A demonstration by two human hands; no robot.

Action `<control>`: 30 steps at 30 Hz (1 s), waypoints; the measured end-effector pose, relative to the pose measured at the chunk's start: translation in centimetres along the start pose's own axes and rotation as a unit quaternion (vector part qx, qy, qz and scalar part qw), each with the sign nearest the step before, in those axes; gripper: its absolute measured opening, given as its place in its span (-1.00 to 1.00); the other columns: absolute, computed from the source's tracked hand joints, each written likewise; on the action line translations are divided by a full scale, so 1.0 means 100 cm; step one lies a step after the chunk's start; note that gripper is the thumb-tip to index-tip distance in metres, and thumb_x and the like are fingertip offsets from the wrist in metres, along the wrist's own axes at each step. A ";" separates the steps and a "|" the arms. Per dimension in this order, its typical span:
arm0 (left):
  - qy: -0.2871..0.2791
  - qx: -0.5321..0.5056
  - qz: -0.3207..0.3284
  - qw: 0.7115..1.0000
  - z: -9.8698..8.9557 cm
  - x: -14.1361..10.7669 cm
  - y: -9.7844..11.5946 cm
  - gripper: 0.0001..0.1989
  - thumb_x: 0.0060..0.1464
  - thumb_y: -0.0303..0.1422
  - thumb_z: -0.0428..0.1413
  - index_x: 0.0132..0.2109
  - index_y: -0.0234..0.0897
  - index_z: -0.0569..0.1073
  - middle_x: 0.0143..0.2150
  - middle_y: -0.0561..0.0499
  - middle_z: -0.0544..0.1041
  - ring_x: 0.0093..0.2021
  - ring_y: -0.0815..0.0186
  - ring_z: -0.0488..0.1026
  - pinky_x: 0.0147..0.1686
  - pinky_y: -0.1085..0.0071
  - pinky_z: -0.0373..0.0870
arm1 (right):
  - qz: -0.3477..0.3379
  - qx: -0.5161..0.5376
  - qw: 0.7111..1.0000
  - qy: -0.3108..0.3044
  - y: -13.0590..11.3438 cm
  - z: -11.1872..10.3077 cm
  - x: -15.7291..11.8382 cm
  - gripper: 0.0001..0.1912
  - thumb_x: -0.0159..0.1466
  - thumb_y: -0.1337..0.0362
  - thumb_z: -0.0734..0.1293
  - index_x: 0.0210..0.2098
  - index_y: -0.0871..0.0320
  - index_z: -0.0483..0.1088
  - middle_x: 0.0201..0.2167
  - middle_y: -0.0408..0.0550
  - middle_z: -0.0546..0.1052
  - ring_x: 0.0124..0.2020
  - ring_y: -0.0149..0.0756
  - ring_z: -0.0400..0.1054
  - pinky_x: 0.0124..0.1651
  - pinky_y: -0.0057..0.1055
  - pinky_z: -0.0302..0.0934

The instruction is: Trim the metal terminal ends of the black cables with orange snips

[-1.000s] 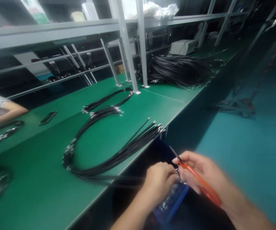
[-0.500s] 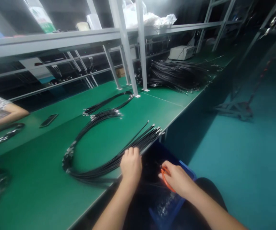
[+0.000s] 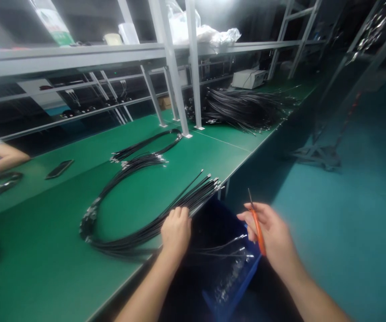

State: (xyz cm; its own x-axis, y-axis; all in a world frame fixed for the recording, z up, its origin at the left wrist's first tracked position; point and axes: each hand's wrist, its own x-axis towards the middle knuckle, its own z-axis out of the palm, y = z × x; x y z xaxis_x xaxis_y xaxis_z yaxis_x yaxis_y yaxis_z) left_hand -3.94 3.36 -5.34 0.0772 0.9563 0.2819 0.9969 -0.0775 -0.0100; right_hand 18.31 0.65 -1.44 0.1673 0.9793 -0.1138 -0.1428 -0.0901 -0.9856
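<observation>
A long bundle of black cables (image 3: 122, 243) with silvery ends curves over the green table (image 3: 129, 210) to its front edge. My left hand (image 3: 176, 228) is closed on this bundle near the edge. Several cables (image 3: 226, 246) hang past the edge, below and to the right of that hand, over a blue bin (image 3: 246, 279). Small shiny bits show in the bin. Orange-handled scissors (image 3: 258, 230) are in my right hand (image 3: 273, 232), to the right of the bin, with the thin tip pointing up.
Behind lie another cable loop (image 3: 146, 143) and a large cable pile (image 3: 239, 107) near a white box (image 3: 249, 78). Metal posts (image 3: 176, 80) carry a shelf (image 3: 78, 56). At left are a phone (image 3: 59, 169) and a person's arm (image 3: 8, 156).
My right hand has moved right and up with the scissors, away from the cables. Loose cable ends now show over the bin. My left hand still holds the bundle.
</observation>
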 end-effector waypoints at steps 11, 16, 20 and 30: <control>-0.004 -0.052 -0.006 0.999 -0.001 -0.001 0.002 -0.94 0.06 -0.47 0.08 -0.30 -0.22 0.41 -0.26 -0.07 0.44 -0.20 0.13 0.34 -0.22 0.25 0.24 | 0.022 -0.001 0.999 -0.042 -0.002 0.007 -0.005 -0.55 0.12 0.04 0.41 -0.12 0.18 0.30 -0.36 -0.02 0.54 -0.64 -0.48 0.19 -0.63 -0.49 0.11; -0.011 -0.122 -0.023 0.992 -0.011 0.004 0.021 -0.82 0.01 -0.58 0.02 -0.27 -0.25 0.40 -0.32 -0.05 0.47 -0.27 0.18 0.41 -0.29 0.31 0.26 | 0.018 0.031 0.999 0.004 0.000 0.008 -0.004 -0.55 0.05 0.08 0.47 -0.16 0.13 0.32 -0.48 -0.15 0.46 -0.64 -0.46 0.21 -0.65 -0.51 0.08; -0.026 -0.229 0.035 0.973 -0.040 0.009 0.053 -0.78 0.09 -0.45 0.05 -0.08 -0.17 0.37 -0.25 0.06 0.51 -0.32 0.32 0.44 -0.34 0.45 0.30 | 0.032 0.116 0.993 -0.003 0.004 0.011 -0.003 -0.62 0.05 0.20 0.49 -0.21 0.09 0.31 -0.61 -0.31 0.33 -0.69 -0.52 0.16 -0.66 -0.58 0.02; -0.116 -0.602 -0.045 0.789 -0.057 -0.009 0.069 -0.91 0.07 -0.36 0.14 -0.37 -0.26 0.50 -0.45 0.05 0.46 -0.46 0.36 0.38 -0.43 0.47 0.28 | 0.037 0.269 0.962 -0.005 -0.002 0.022 -0.017 -0.64 0.06 0.43 0.43 -0.20 0.07 0.29 -0.40 -0.21 0.48 -0.55 -0.49 0.29 -0.48 -0.55 0.17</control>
State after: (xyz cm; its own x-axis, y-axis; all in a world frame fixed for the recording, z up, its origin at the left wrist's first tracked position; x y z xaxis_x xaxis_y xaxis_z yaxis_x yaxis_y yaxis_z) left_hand 2.83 0.32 -0.20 0.1457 0.9883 0.0453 0.2760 -0.0846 0.9574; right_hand 15.91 -0.62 -0.75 0.1273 0.9759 -0.1772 -0.6391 -0.0559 -0.7671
